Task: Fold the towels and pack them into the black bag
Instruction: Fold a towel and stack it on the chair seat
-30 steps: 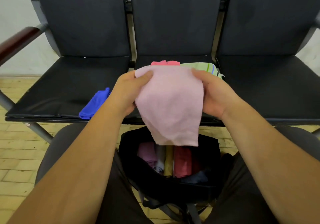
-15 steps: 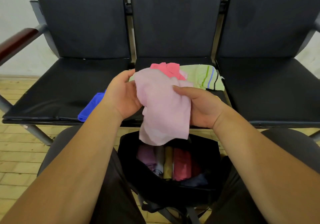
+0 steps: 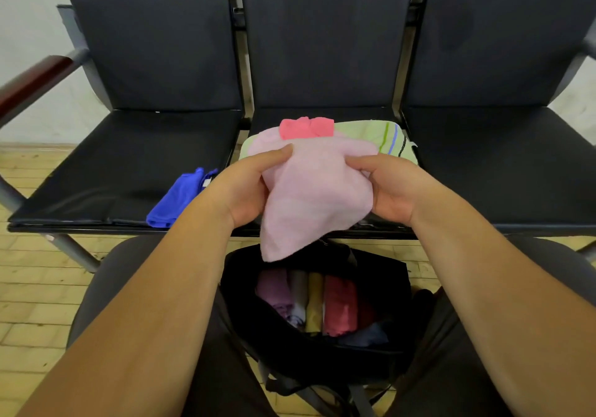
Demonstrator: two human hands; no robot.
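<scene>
A pale pink towel (image 3: pixel 309 197) hangs in the air between both hands, above the open black bag (image 3: pixel 245 291) that stands between my knees. My left hand (image 3: pixel 245 187) pinches its upper left edge and my right hand (image 3: pixel 392 187) grips its right side. Inside the bag, several rolled towels (image 3: pixel 322 303) stand side by side: purple, grey, yellow, dark red. On the middle seat behind lie a bright pink towel (image 3: pixel 304 128) and a light green striped towel (image 3: pixel 387 137). A blue towel (image 3: pixel 177 197) lies on the left seat's front edge.
A row of three black padded seats (image 3: pixel 129 158) faces me, with a wooden armrest (image 3: pixel 35 78) at the far left. Metal legs stand on a pale wooden floor (image 3: pixel 32 287). My dark-trousered thighs flank the bag.
The towel was held spread out, then bunched as my right hand moved in toward the left. Now the hands are a little apart again and the towel hangs in a narrower, pointed shape.
</scene>
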